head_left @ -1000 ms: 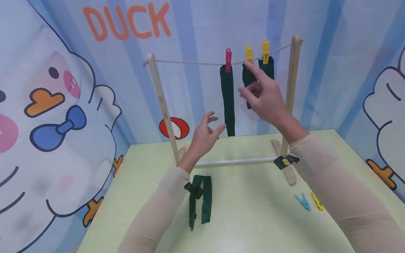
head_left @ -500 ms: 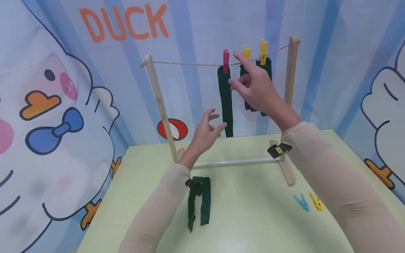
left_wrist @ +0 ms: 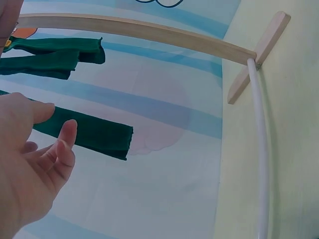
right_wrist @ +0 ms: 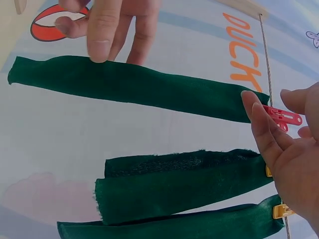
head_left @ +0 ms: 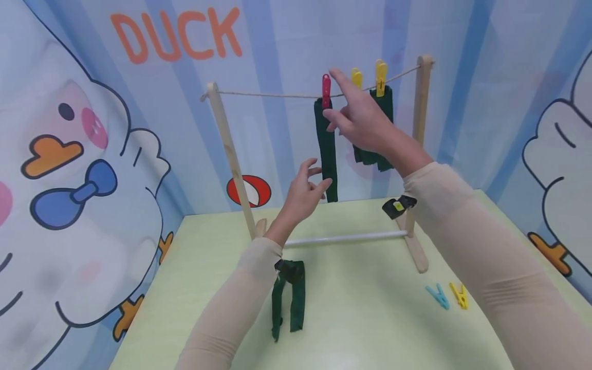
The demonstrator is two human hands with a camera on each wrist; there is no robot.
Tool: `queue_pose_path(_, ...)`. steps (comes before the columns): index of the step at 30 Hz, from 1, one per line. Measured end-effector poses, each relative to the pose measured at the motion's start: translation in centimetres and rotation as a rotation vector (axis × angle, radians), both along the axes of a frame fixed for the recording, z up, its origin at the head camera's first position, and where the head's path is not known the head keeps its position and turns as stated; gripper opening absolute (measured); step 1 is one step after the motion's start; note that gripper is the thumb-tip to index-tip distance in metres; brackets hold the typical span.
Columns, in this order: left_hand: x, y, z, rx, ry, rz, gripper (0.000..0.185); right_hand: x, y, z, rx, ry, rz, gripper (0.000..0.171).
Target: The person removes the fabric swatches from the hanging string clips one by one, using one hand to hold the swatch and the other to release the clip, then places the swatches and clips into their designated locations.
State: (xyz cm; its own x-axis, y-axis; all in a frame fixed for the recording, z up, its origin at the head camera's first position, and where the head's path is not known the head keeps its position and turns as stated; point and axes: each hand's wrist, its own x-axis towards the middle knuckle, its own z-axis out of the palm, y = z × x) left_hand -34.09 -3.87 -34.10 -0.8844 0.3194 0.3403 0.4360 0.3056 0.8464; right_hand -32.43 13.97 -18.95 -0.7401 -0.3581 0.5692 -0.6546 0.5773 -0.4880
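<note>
My right hand (head_left: 365, 118) is at the rope line, thumb and index finger spread around the red clothespin (head_left: 326, 90) without gripping it in view. That clothespin holds a long dark green cloth strip (head_left: 328, 149) on the line. My left hand (head_left: 300, 195) is beside the strip's lower part, fingers loosely bent; in the left wrist view its fingertips (left_wrist: 68, 130) overlap the cloth. To the right, two yellow clothespins (head_left: 381, 77) hold more green cloth (right_wrist: 184, 194), partly hidden by my right hand in the head view.
A wooden post (head_left: 231, 154) stands on the left and another post (head_left: 421, 97) on the right, joined low by a white rod (head_left: 347, 238). On the table (head_left: 361, 318) lie a two-legged green cloth piece (head_left: 298, 303), a blue clothespin (head_left: 438, 297) and a yellow clothespin (head_left: 459, 296).
My right hand has moved left along the line, from the middle yellow clothespin to the red one. My left hand stays about where it was. The view has shifted slightly.
</note>
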Motion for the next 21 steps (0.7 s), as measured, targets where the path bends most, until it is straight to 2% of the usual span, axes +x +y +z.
queue_pose_path(13,0.01,0.59,-0.02,0.03,-0.033,0.024,0.061,-0.51,-0.67,0.89,0.011,-0.043,-0.038,0.066)
queue_pose_path(21,0.43,0.97,0.15,0.039,-0.064,0.027,0.054,-0.55,-0.94,0.93,-0.022,-0.068,-0.063,0.066)
